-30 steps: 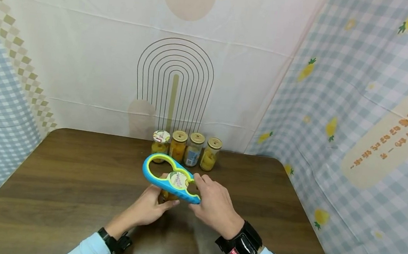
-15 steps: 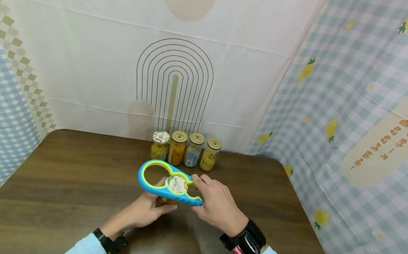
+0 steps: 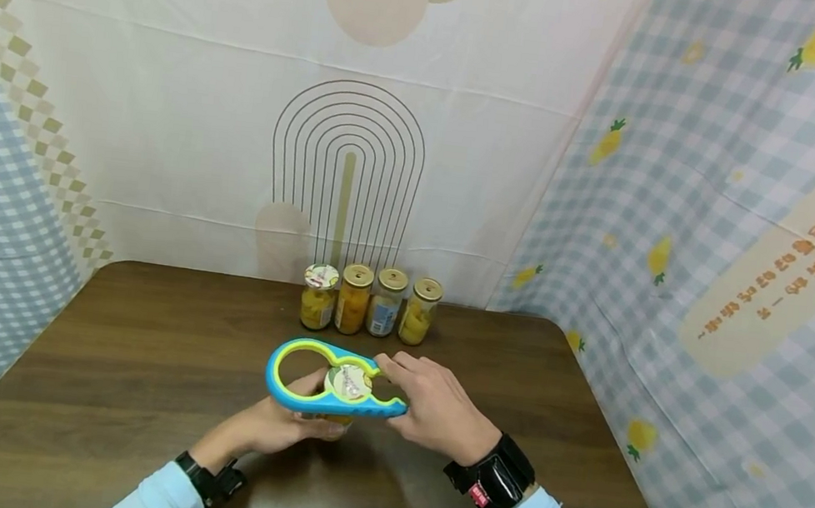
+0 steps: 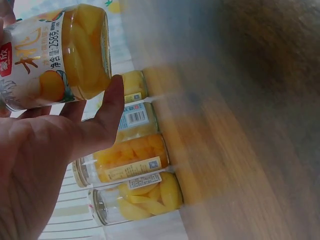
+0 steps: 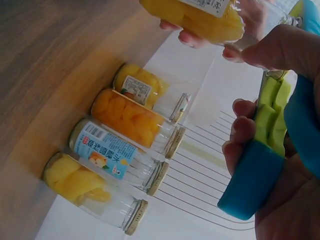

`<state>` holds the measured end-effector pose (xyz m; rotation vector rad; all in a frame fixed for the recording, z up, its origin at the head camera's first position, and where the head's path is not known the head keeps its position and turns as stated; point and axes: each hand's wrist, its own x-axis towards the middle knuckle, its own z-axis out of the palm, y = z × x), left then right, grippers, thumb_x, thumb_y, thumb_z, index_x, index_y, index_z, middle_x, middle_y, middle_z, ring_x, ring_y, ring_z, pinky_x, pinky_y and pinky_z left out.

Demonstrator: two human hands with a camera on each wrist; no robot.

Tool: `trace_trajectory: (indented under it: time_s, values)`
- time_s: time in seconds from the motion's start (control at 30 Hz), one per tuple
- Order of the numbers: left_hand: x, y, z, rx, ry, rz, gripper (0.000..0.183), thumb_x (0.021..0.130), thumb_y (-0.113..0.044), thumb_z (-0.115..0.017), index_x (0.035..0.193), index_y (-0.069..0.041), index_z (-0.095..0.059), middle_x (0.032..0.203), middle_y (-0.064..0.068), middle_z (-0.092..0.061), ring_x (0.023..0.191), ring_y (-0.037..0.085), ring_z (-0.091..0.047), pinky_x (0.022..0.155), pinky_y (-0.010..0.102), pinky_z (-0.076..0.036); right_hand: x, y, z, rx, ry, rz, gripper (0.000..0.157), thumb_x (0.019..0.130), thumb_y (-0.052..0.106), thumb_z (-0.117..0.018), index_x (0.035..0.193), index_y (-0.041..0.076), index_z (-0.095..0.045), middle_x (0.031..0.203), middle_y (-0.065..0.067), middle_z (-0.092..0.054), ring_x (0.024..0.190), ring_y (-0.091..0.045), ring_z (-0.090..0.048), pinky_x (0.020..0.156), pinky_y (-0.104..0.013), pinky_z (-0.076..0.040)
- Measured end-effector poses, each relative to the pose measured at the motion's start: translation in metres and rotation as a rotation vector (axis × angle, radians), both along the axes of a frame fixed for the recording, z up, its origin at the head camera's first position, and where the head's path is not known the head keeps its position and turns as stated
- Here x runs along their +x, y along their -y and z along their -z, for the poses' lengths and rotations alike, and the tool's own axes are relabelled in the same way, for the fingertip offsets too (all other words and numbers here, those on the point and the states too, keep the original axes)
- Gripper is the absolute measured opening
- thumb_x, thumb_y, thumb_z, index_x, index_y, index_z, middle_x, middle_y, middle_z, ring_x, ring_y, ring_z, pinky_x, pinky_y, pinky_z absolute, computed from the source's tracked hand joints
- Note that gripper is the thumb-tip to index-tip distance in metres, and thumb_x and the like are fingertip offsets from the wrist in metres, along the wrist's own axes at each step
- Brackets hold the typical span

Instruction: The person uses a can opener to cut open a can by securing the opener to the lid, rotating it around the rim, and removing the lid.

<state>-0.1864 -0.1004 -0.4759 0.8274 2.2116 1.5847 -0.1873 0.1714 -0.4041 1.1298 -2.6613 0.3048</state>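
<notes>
My left hand (image 3: pixel 275 423) grips a glass jar of yellow peach pieces (image 4: pixel 55 55) with a white label. In the left wrist view, its thumb reaches the jar's base end and the other fingers are partly hidden behind the glass. A blue and lime-green jar opener (image 3: pixel 345 407) lies across the jar's top, its middle opening around the pale printed lid (image 3: pixel 349 382). The right hand (image 3: pixel 438 408) holds the opener's two arms at the right end. Up close in the right wrist view, fingers curl round the blue handle (image 5: pixel 250 180).
Several fruit jars stand in a row at the table's back edge: one with a printed lid (image 3: pixel 318 298), an orange-filled one (image 3: pixel 354 298), a blue-labelled one (image 3: pixel 384 314) and another (image 3: pixel 419 314). Behind them hangs a pale cloth (image 3: pixel 187 137); the table (image 3: pixel 163 343) is brown wood.
The held jar and opener have come nearer the body and slightly left. The opener has turned counterclockwise in the head view, from slanting to nearly level. The row of jars stands unchanged.
</notes>
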Motion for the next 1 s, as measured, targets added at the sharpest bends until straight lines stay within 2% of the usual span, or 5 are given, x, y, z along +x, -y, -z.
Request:
trace_trajectory:
  time_s: [0.17, 0.23, 0.43, 0.5, 1.0]
  values:
    - [-0.0013, 0.0010, 0.0033, 0.007, 0.011, 0.016, 0.076, 0.101, -0.030, -0.076, 0.165, -0.021, -0.036, 0.164, 0.008, -0.050, 0.148, 0.024, -0.050, 0.114, 0.014, -0.037, 0.0002, -0.0004, 0.0018, 0.009, 0.012, 0.002, 0.075, 0.078, 0.017, -0.092, 0.147, 0.010, -0.064, 0.115, 0.004, -0.069, 0.083, -0.008, -0.051, 0.074, -0.024, -0.049]
    - [-0.0014, 0.0015, 0.0039, 0.006, 0.016, 0.017, 0.077, 0.101, -0.030, -0.076, 0.165, -0.021, -0.035, 0.165, 0.008, -0.049, 0.150, 0.026, -0.048, 0.116, 0.018, -0.038, 0.0001, -0.0002, 0.0023, 0.008, 0.014, 0.000, 0.075, 0.079, 0.017, -0.092, 0.147, 0.010, -0.064, 0.115, 0.004, -0.070, 0.083, -0.008, -0.052, 0.075, -0.025, -0.050]
    - [-0.0006, 0.0029, 0.0032, 0.008, 0.024, 0.014, 0.076, 0.101, -0.027, -0.076, 0.164, -0.016, -0.035, 0.163, 0.011, -0.050, 0.151, 0.034, -0.047, 0.124, 0.054, -0.038, -0.0006, 0.0008, 0.0039, 0.008, 0.005, -0.007, 0.076, 0.078, 0.017, -0.094, 0.148, 0.010, -0.063, 0.116, 0.003, -0.070, 0.086, -0.008, -0.055, 0.077, -0.028, -0.053]
    - [-0.0001, 0.0033, 0.0029, 0.013, 0.030, 0.012, 0.075, 0.101, -0.026, -0.076, 0.164, -0.014, -0.036, 0.162, 0.012, -0.051, 0.150, 0.035, -0.048, 0.123, 0.060, -0.037, -0.0013, 0.0012, 0.0046, 0.008, -0.001, -0.012, 0.077, 0.078, 0.017, -0.094, 0.148, 0.010, -0.063, 0.116, 0.003, -0.070, 0.086, -0.008, -0.055, 0.078, -0.028, -0.053]
    - [-0.0013, 0.0065, 0.0042, -0.016, 0.055, -0.052, 0.082, 0.101, -0.028, -0.076, 0.167, -0.011, -0.030, 0.164, 0.018, -0.048, 0.149, 0.041, -0.049, 0.120, 0.070, -0.038, -0.0044, 0.0002, 0.0081, -0.033, -0.042, 0.018, 0.077, 0.076, 0.017, -0.094, 0.147, 0.008, -0.064, 0.117, 0.001, -0.073, 0.086, -0.009, -0.058, 0.075, -0.027, -0.053]
